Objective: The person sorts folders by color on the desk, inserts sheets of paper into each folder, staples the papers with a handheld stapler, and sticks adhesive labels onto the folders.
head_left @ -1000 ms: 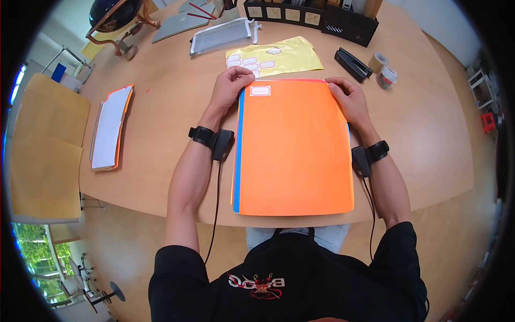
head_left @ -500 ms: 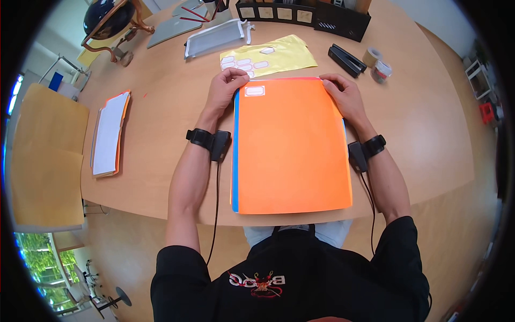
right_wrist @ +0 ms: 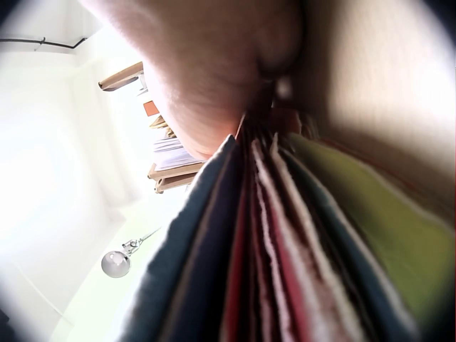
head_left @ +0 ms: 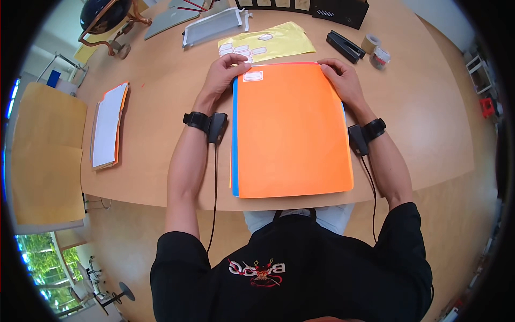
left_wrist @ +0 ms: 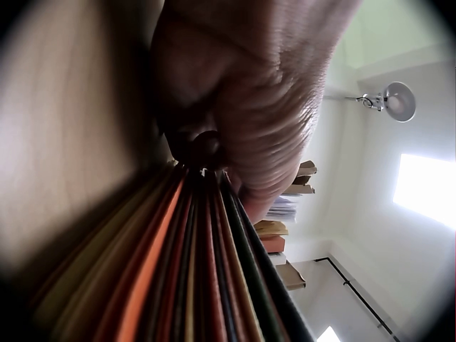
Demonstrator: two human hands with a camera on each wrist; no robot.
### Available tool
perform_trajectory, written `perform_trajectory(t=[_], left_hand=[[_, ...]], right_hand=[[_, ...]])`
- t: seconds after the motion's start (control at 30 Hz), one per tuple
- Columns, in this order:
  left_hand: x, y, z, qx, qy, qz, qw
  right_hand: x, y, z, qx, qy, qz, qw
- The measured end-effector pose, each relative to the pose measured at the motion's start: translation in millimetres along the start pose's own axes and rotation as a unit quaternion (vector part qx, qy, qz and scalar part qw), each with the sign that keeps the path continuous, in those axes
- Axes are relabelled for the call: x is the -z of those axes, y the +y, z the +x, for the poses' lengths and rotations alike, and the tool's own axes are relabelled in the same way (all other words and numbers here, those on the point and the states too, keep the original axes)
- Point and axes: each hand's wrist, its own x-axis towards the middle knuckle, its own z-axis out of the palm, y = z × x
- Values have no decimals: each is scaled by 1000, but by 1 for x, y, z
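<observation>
A thick stack of coloured folders [head_left: 292, 134] lies near the table's front edge, an orange one on top with a small red-bordered white label [head_left: 253, 76] in its upper left corner. Blue edges peek out along its sides. My left hand [head_left: 221, 78] grips the far left corner, thumb over the top. At the far right corner my right hand [head_left: 345, 83] pinches the stack the same way. In the left wrist view, the many folder edges [left_wrist: 192, 263] run together toward the fingers. Edges in red, blue and green [right_wrist: 377, 192] fan out in the right wrist view.
Beyond the stack lies a yellow sheet [head_left: 284, 43] with several labels. A black stapler [head_left: 345, 46] and tape rolls [head_left: 370, 43] are at the back right. Another pile of papers and folders [head_left: 110, 126] stays at the left. A mesh pouch [head_left: 214, 28] and globe [head_left: 105, 19] stand farther back.
The head view has tilted slightly, so the table sits higher in the picture. Both hands keep their places at the stack's far corners.
</observation>
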Motion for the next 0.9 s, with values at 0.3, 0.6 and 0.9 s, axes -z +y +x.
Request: perform_trajectory(t=[0.3,0.6,0.9], left_hand=[[-2,6,0,25,2,31,999],[7,5,-5,33,-46,59,997],[3,7,-6,65,-39,-2,997]], right_hand=[[0,0,1,6,10,21,1000],[1,-1,-1,0,12,10,1000],[1,-1,0,-9,11,48,999]])
